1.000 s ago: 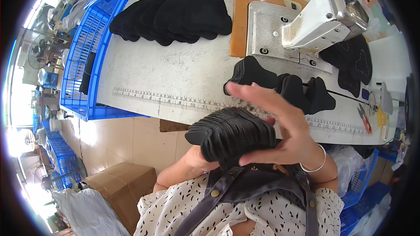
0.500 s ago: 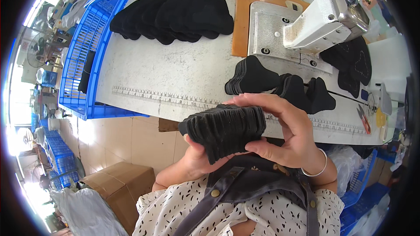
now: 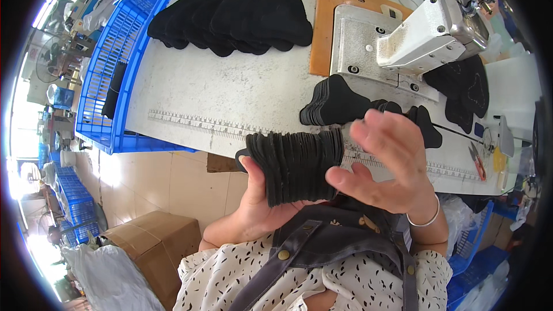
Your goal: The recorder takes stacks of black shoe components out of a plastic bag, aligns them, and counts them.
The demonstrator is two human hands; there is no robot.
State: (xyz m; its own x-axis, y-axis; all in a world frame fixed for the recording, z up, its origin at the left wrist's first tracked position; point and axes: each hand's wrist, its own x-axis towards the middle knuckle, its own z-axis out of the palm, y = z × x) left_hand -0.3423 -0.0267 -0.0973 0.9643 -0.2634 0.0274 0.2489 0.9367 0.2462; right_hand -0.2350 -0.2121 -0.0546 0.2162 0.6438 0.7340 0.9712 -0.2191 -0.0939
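Note:
A thick stack of black fabric pieces stands on edge in my left hand, whose thumb presses its left end while the palm bears it from below. My right hand is off the stack's right end, its fingers spread and holding nothing. Just beyond it, smaller piles of black cut pieces lie on the white table, partly covered by my right fingers. Farther back to the left, overlapping black pieces are fanned out in a row.
A white sewing machine stands at the back right, with stitched black pieces beside it. Red-handled scissors lie at the right. A printed ruler runs along the table's front edge. Left are a blue crate and a cardboard box.
My right hand has let go of the stack and moved right, its fingers opening. The stack has turned more upright in my left hand.

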